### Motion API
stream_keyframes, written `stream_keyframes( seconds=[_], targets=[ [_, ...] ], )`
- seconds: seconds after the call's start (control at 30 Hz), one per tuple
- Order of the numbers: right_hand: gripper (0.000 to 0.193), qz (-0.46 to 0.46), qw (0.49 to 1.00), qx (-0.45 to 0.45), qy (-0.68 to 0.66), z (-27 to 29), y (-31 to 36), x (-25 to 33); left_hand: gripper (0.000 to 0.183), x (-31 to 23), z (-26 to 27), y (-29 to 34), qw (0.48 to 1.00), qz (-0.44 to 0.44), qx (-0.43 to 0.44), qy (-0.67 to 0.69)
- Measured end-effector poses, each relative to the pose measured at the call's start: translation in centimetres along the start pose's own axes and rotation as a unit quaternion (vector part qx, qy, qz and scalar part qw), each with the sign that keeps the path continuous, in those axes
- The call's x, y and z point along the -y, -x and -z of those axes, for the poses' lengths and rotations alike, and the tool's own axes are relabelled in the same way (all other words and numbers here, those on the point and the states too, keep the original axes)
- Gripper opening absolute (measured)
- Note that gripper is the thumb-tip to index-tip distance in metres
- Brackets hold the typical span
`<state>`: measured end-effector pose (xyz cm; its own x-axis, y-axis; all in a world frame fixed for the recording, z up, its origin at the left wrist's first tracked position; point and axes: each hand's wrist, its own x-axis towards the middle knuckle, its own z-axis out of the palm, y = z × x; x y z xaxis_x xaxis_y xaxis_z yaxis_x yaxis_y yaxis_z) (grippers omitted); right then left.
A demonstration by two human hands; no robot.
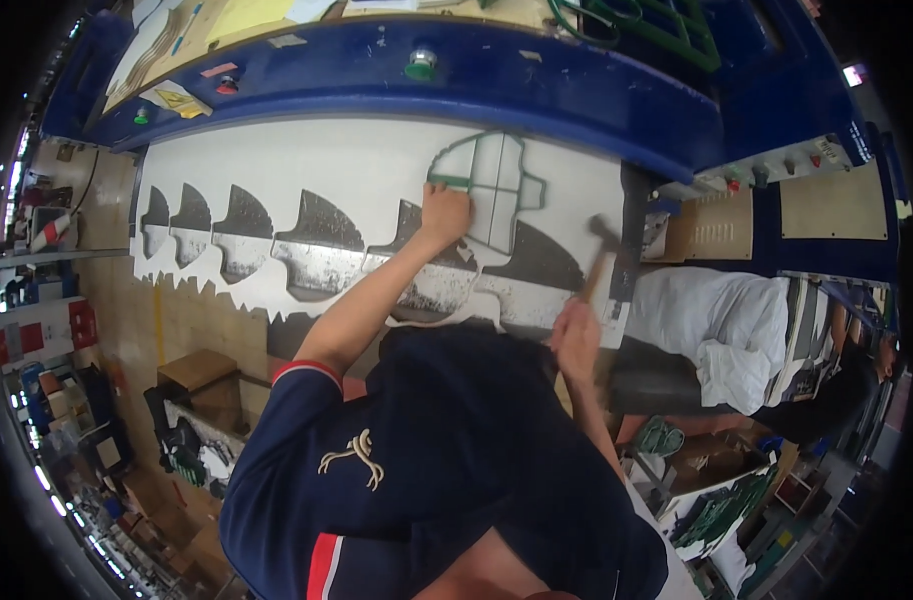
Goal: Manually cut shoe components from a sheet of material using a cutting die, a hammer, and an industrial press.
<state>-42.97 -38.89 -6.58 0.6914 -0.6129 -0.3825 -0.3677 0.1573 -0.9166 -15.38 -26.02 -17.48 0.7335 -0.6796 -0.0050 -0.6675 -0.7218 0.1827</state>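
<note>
Plainly, at least 4 fin-shaped gaps (322, 218) line the left part of the white sheet (277, 150); at its middle, the left hand (447, 213) grips the left edge of a green frame (496, 187) lying on it; by its right end, the right hand (577, 335) clasps a blurred hammer (597, 268).

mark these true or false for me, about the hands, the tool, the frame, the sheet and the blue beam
1. The right hand holds a hammer. True.
2. The left hand is well clear of the green frame. False: it is at the frame's left edge, touching it.
3. The green frame lies on a white sheet. True.
4. Every cut-out hole in the sheet is to the right of the frame. False: a row of holes runs to its left.
5. A green button is on the blue beam beyond the sheet. True.
</note>
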Motion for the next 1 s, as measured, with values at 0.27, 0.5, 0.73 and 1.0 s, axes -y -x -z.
stream_keyframes(
  seconds=[0.27, 0.5, 0.73, 1.0],
  targets=[
    [0.033, 0.056, 0.921, 0.071, 0.378, 0.3, -2.1, -6.0, 0.027, -0.5, 0.6, 0.0, 1.0, 0.008, 0.027, 0.002],
    [0.034, 0.205, 0.908, -0.077, 0.358, 1.0, -2.0, -10.1, 0.029, -0.6, 1.0, 0.2, 0.999, 0.007, 0.026, 0.027],
    [0.028, 0.189, 0.971, -0.052, 0.137, 2.1, 1.1, -3.0, 0.027, -0.6, 0.5, 0.1, 0.999, 0.019, 0.033, 0.022],
    [0.052, -0.044, 0.903, 0.093, 0.417, 1.4, -3.2, -3.0, 0.026, 0.3, 0.2, -0.2, 1.0, 0.019, 0.013, 0.002]
  ],
)
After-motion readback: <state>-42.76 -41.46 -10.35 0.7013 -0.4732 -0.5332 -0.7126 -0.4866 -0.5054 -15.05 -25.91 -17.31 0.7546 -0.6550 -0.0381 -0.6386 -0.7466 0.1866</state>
